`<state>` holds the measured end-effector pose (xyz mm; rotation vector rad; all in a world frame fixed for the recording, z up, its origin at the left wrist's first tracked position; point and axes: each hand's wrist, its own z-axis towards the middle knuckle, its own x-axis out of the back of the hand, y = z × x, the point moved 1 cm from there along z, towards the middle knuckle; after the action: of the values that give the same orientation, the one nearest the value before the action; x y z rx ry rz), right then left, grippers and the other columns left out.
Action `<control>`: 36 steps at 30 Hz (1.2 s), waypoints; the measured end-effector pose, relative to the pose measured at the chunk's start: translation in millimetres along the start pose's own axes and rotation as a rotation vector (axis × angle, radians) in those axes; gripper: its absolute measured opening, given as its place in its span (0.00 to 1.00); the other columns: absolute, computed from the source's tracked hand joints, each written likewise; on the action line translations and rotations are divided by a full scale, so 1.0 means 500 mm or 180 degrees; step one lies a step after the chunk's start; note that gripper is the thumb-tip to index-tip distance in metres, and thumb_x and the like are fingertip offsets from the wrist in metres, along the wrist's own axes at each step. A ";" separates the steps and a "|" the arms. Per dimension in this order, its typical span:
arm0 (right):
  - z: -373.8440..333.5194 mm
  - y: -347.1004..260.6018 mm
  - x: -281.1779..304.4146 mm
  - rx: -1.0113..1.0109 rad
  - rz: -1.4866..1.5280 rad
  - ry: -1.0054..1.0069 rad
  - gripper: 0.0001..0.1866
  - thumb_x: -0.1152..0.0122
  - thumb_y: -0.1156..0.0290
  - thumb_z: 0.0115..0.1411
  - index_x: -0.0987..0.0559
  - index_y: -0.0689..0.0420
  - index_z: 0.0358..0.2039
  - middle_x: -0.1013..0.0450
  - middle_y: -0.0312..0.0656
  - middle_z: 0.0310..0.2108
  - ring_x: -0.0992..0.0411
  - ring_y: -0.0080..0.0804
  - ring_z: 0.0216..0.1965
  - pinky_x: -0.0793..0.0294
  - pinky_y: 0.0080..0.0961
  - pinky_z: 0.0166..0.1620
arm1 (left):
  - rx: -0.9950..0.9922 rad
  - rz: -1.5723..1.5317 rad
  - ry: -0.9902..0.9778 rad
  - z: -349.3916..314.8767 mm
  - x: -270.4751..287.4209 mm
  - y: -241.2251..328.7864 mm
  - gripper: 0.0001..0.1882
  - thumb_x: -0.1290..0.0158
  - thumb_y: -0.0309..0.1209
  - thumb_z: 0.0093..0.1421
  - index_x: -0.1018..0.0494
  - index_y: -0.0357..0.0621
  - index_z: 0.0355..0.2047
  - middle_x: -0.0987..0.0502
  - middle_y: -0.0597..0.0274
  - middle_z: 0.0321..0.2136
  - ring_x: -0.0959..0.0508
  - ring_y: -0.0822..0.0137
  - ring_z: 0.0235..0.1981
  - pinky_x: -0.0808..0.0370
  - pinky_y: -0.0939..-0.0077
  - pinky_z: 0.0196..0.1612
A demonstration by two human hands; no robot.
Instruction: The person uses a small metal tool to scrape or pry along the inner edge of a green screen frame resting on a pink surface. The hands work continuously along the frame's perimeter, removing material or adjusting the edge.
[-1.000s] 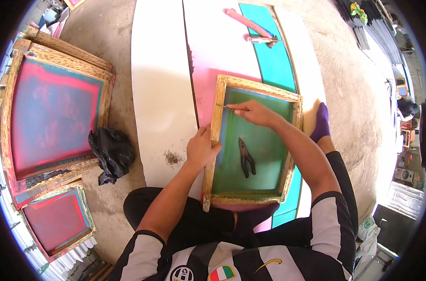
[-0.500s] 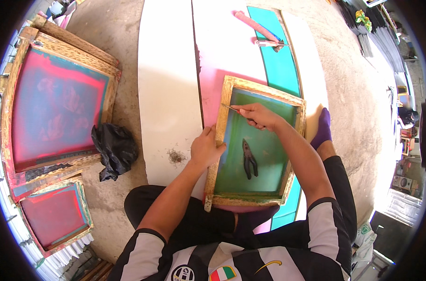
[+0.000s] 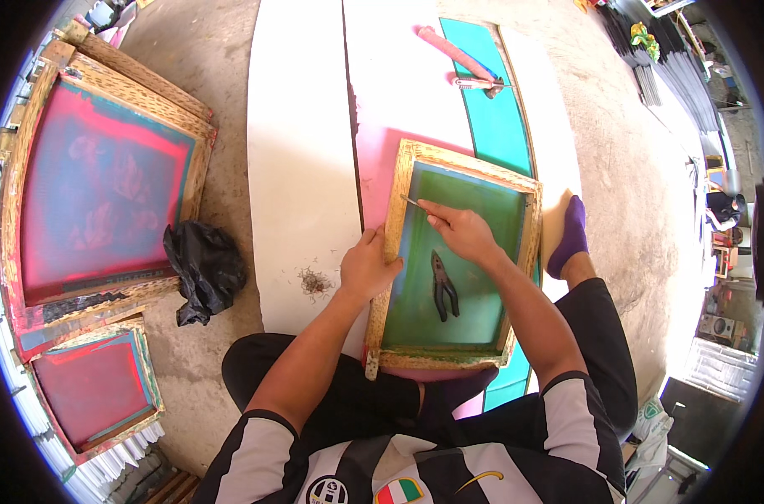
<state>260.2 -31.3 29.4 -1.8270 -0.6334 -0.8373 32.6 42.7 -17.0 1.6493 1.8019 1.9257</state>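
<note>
A wooden screen-printing frame [image 3: 472, 165] with green mesh rests across my legs and the boards, slightly tilted. My left hand [image 3: 369, 265] grips its left rail, the fingers closed over the wood. In my right hand [image 3: 459, 232] is a thin metal-shafted screwdriver [image 3: 414, 203], its tip at the inner edge of the left rail. The fingers hide most of its handle. Pliers [image 3: 443, 290] with black handles lie on the mesh below my right hand. Left of the frame, a small pile of thin bits like pulled staples [image 3: 315, 283] sits on the white board [image 3: 302, 168].
Beyond the frame, a hammer [image 3: 458, 52] with a pink handle and a pink-and-white handled tool [image 3: 473, 83] lie on a turquoise board [image 3: 495, 134]. At left lean pink-stained screens [image 3: 105, 176], beside a black plastic bag [image 3: 205, 269]. A person [image 3: 723, 206] is far right.
My right hand has drawn slightly down toward me, and the screwdriver tip has shifted a little down along the left rail. My left hand keeps its grip; the frame has tilted or shifted slightly.
</note>
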 end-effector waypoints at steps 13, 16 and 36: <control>-0.020 -0.102 0.032 -0.0544 -0.1375 -0.0362 0.25 0.49 0.57 0.75 0.28 0.30 0.71 0.17 0.49 0.32 0.17 0.53 0.34 0.17 0.53 0.37 | 0.0045 -0.0012 -0.0084 0.001 -0.006 0.006 0.41 0.33 0.40 0.52 0.30 0.30 0.64 0.22 0.48 0.52 0.16 0.46 0.44 0.17 0.54 0.45; -0.016 -0.169 0.036 -0.0788 -0.1810 -0.0813 0.29 0.49 0.62 0.74 0.34 0.40 0.75 0.16 0.49 0.39 0.16 0.51 0.39 0.17 0.55 0.41 | -0.0153 0.0165 0.0179 0.000 -0.014 -0.001 0.41 0.33 0.40 0.52 0.29 0.30 0.63 0.21 0.49 0.51 0.15 0.46 0.43 0.17 0.54 0.44; 0.020 0.010 -0.014 -0.1169 0.2267 -0.0960 0.25 0.47 0.54 0.78 0.27 0.42 0.72 0.33 0.33 0.23 0.36 0.24 0.19 0.35 0.29 0.21 | -0.0107 -0.0045 0.0183 0.001 0.004 0.010 0.42 0.33 0.38 0.50 0.29 0.29 0.63 0.21 0.45 0.45 0.17 0.43 0.43 0.19 0.53 0.45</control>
<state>261.9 -24.4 18.5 -2.3167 0.0295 -0.2023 35.0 43.0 -12.3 1.5826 1.7855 2.0062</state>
